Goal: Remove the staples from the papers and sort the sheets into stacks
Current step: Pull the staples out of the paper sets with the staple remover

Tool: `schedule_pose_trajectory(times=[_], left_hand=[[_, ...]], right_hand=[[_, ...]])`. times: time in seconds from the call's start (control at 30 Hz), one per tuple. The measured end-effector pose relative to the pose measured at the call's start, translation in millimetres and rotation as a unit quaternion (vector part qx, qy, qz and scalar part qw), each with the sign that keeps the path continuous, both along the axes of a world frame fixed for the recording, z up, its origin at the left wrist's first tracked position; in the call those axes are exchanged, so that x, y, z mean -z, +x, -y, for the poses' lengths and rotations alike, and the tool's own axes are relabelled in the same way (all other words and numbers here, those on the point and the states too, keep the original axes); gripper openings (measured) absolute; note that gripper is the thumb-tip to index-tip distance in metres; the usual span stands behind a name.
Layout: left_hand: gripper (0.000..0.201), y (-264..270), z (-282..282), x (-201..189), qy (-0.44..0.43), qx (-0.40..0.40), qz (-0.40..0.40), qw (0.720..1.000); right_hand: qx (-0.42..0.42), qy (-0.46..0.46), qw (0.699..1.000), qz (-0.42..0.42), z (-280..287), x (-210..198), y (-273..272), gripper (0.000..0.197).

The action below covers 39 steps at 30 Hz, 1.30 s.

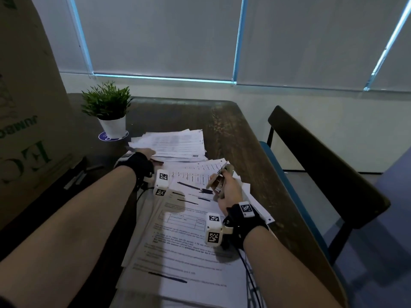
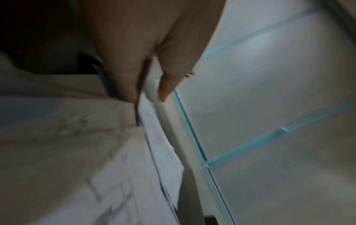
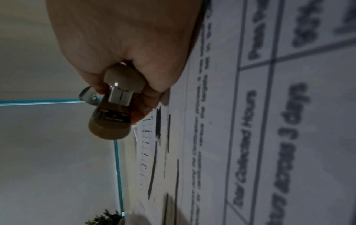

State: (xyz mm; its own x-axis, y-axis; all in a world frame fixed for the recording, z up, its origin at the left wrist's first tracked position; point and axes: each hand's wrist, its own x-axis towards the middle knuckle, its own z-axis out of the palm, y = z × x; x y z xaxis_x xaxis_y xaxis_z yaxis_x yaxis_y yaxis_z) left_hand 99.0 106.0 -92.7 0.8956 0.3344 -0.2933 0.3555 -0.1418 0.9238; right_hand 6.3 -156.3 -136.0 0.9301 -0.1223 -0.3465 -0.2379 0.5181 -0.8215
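Note:
My right hand (image 1: 222,185) hovers over the near pile of printed papers (image 1: 189,236) and grips a beige and metal staple remover (image 1: 220,176). The right wrist view shows the staple remover (image 3: 111,118) held in my right hand (image 3: 123,82) above a form sheet (image 3: 269,121). My left hand (image 1: 148,153) reaches to the near left edge of the far stack of sheets (image 1: 178,144). In the blurred left wrist view, my left hand (image 2: 146,91) has thumb and a finger close together, pinching what looks like a thin sheet seen edge on.
A small potted plant (image 1: 109,112) stands behind the far stack on the dark wooden table (image 1: 233,134). A large cardboard box (image 1: 26,107) walls off the left side. A dark chair (image 1: 322,163) stands to the right of the table.

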Motion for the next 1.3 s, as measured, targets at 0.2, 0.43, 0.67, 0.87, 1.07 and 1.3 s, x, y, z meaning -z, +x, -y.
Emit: schedule_pose_trajectory(times=[0.2,0.43,0.67,0.87,1.07,1.3], left_hand=[[0.041,-67,67,-25,0.322,0.169,-0.009,0.931],[0.044,-108,73,-27,0.452,0.264,-0.025,0.852],[0.025,-123,62,-23,-0.218,0.187,-0.067,0.955],[0.025,-133,76,5,-0.237,0.113,-0.072,0.962],[0.01,-114,42,26,0.022,0.1,0.012,0.995],[0.015,-125,38,10,-0.005,0.126,0.073,0.989]], right_hand=[[0.006,0.026,1.0,0.015,0,-9,-8,0.024],[0.007,0.046,0.999,0.018,-2,-25,-18,0.036],[-0.057,0.071,0.995,0.049,26,-56,-28,0.023],[-0.187,-0.325,0.92,0.114,28,-75,-38,0.032],[0.008,-0.224,0.974,0.038,61,-51,-16,0.052],[0.036,-0.213,0.975,0.053,72,-48,-16,0.062]])
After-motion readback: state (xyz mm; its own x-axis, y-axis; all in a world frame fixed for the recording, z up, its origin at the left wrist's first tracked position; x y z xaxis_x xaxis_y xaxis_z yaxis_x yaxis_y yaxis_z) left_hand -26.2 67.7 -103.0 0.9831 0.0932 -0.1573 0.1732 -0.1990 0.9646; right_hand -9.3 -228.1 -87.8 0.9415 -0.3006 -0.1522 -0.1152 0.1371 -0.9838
